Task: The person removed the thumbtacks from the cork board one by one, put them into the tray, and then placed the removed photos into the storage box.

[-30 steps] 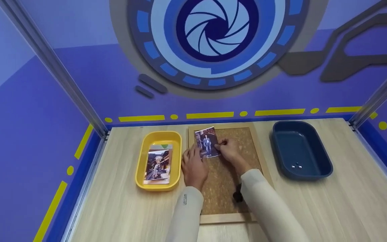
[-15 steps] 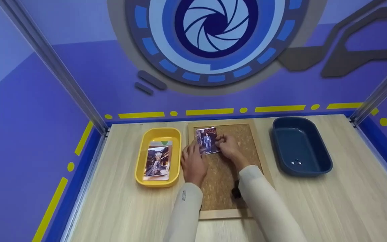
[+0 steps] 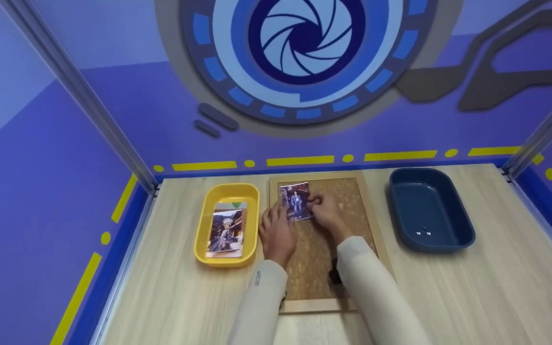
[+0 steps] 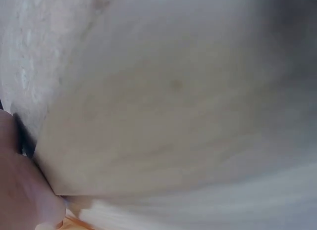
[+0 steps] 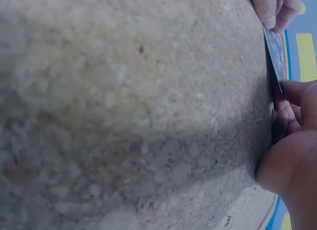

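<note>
A photo (image 3: 296,201) of a standing figure lies over the upper left corner of a wood-framed cork board (image 3: 314,258). My left hand (image 3: 277,235) holds the photo's lower left part, with fingers along the left side and the thumb at the bottom edge. Its right edge is pinched by my right hand (image 3: 326,211), thumb against curled fingers. In the right wrist view, the photo (image 5: 276,52) appears edge-on between both hands, close to the cork. The left wrist view is blurred and shows only part of the left hand (image 4: 25,190) near the frame.
Left of the board, a yellow tray (image 3: 200,230) contains more photos (image 3: 226,232). On the right stands a dark blue tray (image 3: 429,201) with a few small shiny pieces (image 3: 423,233) near its front end. Purple walls (image 3: 127,96) enclose the table's back and sides.
The photo has turned from a tilt to nearly square with the board's corner and shifted slightly. Both hands have kept hold of it, moving little in the last half second.
</note>
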`<state>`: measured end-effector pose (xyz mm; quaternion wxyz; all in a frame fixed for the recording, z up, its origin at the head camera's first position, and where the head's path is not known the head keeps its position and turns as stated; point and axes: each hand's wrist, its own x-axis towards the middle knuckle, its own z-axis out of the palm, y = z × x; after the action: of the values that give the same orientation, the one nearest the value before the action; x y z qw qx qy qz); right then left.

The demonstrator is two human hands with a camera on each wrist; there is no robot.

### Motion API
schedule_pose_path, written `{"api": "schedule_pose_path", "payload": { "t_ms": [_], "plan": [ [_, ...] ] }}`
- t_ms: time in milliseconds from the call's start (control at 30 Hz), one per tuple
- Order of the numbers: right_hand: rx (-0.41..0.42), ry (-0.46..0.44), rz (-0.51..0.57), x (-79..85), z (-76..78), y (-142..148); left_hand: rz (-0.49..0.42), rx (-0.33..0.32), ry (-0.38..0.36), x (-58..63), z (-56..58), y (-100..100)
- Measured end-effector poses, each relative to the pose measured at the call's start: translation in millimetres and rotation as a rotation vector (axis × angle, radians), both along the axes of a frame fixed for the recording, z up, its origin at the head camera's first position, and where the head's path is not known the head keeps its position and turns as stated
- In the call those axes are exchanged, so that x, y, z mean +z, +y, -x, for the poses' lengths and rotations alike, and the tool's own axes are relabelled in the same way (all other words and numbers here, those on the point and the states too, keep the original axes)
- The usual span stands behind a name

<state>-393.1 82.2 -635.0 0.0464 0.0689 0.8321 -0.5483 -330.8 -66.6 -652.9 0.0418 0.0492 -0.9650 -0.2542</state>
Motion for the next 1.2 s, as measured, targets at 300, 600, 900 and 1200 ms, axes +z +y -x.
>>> {"api": "schedule_pose_path", "payload": {
  "t_ms": [300, 600, 900, 1200],
  "plan": [
    [-0.001, 0.051, -0.055, 5.4, 2.0, -6.1, 0.027, -0.142, 0.039, 34.3, -10.7, 3.1],
    [0.000, 0.042, -0.074, 1.8, 3.4, -4.4, -0.200, -0.196, 0.379, 75.6, -70.6, -0.5],
    [-0.005, 0.008, -0.005, -2.2, 0.6, -1.4, -0.256, 0.028, 0.593, 53.0, -105.0, -92.1],
    [-0.007, 0.005, 0.025, -1.7, 0.0, -1.6, -0.456, 0.379, 0.391, 28.0, -106.4, -168.7]
  ]
}}
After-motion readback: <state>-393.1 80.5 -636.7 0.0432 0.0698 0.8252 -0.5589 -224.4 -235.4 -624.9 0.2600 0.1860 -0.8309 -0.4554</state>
